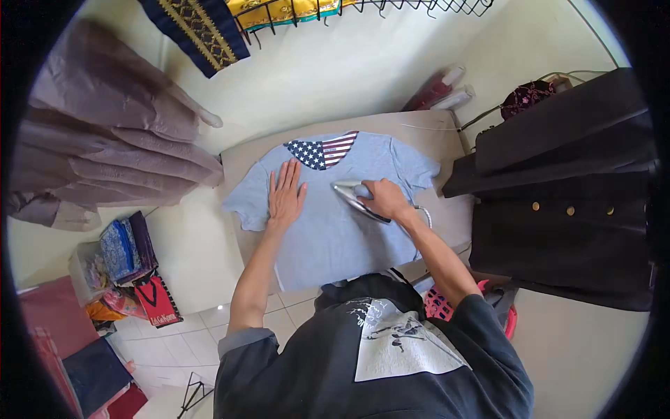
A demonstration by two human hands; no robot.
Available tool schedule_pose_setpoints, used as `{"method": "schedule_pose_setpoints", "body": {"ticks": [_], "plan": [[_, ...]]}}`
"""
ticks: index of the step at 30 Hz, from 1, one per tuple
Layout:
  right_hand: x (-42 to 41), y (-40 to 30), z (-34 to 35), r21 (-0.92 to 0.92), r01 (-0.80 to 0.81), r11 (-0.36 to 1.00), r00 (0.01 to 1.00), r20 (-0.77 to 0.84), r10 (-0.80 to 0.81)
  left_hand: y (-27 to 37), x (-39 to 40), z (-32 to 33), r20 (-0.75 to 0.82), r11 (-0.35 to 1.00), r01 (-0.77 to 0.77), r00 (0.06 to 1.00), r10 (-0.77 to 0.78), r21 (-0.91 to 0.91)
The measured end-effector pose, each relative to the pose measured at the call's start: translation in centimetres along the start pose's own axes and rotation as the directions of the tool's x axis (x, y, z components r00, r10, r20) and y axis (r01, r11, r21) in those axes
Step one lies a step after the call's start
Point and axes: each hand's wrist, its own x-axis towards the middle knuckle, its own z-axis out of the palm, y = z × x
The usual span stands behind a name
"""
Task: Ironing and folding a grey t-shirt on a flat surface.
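A light blue-grey T-shirt point(330, 230) lies spread over a beige padded ironing surface point(450, 230), its lower edge towards me. Its neck shows a stars-and-stripes panel point(322, 152). My right hand point(386, 200) grips the handle of an electric iron point(348, 189), whose pointed tip faces left on the shirt's chest. Most of the handle is hidden under my fingers. A pale cord point(425, 212) runs from behind the iron. Flat on the shirt's left side, near the collar, rests my left hand point(285, 196) with fingers slightly apart.
Dark garments with gold buttons point(570, 210) hang at right; sheer mauve fabric point(131, 146) hangs at left. A black wire rack point(366, 6) is overhead. Rolled material point(437, 89) leans at the back wall. Folded cloths point(123, 249) and a red bag point(157, 301) sit lower left.
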Motion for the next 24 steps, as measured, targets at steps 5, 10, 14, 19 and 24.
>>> {"method": "schedule_pose_setpoints", "body": {"ticks": [5, 10, 14, 19, 24], "plan": [[0.3, 0.7, 1.1, 0.025, 0.005, 1.000, 0.999, -0.033, -0.004, 3.7, -3.0, 0.0, 0.036, 1.000, -0.012, 0.999, 0.012, -0.019], [-1.6, -1.1, 0.9, -0.097, 0.192, 0.977, 0.973, 0.146, -0.177, 4.0, -4.9, -0.1, 0.019, 0.998, 0.063, 0.998, -0.064, 0.013], [-1.4, -0.1, 0.2, 0.006, -0.065, 0.998, 0.996, -0.057, 0.065, 4.2, -4.9, -0.2, -0.007, 0.996, 0.085, 0.996, -0.084, 0.034], [-3.1, 0.7, 1.8, -0.095, 0.402, 0.911, 0.897, 0.241, -0.371, 3.5, -5.4, -0.8, 0.078, 0.997, 0.062, 0.995, -0.066, 0.049], [-3.2, -0.9, 2.1, -0.005, 0.044, 0.999, 0.999, 0.016, -0.044, 5.2, -8.1, -1.1, 0.005, 0.988, 0.149, 0.989, -0.149, 0.034]]}}
